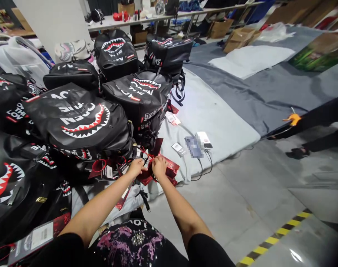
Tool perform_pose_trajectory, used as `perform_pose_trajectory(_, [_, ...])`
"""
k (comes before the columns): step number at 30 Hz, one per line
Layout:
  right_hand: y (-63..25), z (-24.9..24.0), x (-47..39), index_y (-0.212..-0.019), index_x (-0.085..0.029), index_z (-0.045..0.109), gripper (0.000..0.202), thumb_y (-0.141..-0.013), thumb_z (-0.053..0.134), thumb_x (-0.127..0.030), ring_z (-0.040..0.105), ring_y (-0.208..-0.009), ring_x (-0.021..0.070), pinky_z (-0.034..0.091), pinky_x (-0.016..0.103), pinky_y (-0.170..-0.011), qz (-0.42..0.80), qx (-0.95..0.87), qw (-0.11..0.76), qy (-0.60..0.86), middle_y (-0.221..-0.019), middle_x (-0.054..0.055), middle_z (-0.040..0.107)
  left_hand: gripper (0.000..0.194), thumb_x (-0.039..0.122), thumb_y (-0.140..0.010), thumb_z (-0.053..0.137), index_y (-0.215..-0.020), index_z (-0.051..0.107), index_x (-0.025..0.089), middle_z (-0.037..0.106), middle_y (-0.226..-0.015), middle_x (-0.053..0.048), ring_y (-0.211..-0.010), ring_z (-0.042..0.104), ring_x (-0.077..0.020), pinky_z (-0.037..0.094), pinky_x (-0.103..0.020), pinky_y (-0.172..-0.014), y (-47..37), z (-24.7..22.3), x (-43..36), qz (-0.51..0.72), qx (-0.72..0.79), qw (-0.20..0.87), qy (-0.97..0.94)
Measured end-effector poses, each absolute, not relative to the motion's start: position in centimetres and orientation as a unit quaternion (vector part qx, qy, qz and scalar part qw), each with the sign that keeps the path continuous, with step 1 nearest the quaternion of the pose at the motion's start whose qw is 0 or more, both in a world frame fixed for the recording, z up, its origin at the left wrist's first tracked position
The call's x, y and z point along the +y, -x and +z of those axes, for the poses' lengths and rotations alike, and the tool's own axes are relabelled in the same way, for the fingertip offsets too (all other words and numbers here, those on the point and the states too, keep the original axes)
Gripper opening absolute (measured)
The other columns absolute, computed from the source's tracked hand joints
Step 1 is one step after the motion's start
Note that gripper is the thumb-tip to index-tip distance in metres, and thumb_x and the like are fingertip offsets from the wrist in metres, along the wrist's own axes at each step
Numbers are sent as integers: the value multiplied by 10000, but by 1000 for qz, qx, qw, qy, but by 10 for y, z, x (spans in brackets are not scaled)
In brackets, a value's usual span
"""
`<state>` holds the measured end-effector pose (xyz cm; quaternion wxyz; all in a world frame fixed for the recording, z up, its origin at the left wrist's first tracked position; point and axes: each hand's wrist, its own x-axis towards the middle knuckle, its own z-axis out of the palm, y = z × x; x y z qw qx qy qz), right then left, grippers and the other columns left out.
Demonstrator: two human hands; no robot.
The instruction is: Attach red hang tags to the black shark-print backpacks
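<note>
Both my hands are at a pile of red tags with red cords, at the near edge of the pale sheet. My left hand (pixel 137 167) has its fingers pinched at the cords, beside the black backpacks. Just right of it, my right hand (pixel 159 167) is closed over the red tags (pixel 171 170); what its fingertips hold is too small to make out. Black backpacks with shark-mouth prints, one of them large (pixel 82 118), are heaped on the left. A red cord loop (pixel 99 165) and a white label lie near my left wrist.
On the pale sheet (pixel 221 122) are a white box (pixel 203 140), a blurred dark item with cables and a small card (pixel 178 149). A person's dark-clothed legs (pixel 321 118) are at the right. Behind stand a long table (pixel 130 24) and cartons.
</note>
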<state>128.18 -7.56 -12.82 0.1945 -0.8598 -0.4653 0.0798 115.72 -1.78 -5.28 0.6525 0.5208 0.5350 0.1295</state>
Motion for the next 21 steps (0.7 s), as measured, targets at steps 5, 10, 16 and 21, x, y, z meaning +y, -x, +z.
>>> perform_pose_trajectory(5, [-1294,-122,-79,-964,-155,672,212,-891,474,-169,415,-1127,205,203,352,-1019,78,-486,240,837,-1202,52,588,233,195,-938,514,-1106,464,41,601,-956,-124,-675,631,-91,327,-169,-461,-1220,-75,0,165,584,666,-435])
perform_pose_trajectory(10, [-1311,-113,-85,-952,-149,657,235,-895,429,-138,415,-1124,220,180,386,-1025,74,-520,224,821,-1121,75,614,106,177,-926,507,-898,506,74,584,-774,-78,-577,565,-71,343,-178,-500,-1257,-90,13,215,638,615,-411])
perform_pose_trajectory(16, [-1354,-99,-109,-827,-128,632,170,-799,468,-98,455,-1016,243,213,405,-988,42,-449,238,860,-950,100,632,157,189,-969,416,-967,516,67,603,-947,-116,-657,604,-73,374,-185,-537,-1264,-86,37,232,627,614,-419])
perform_pose_trajectory(21, [-1361,-70,-127,-829,-143,646,238,-872,467,-294,533,-920,220,304,372,-919,-6,-385,401,831,-891,76,646,266,162,-865,608,-1090,532,42,608,-1060,-199,-809,638,-160,455,-264,-722,-1250,-72,20,214,599,608,-475])
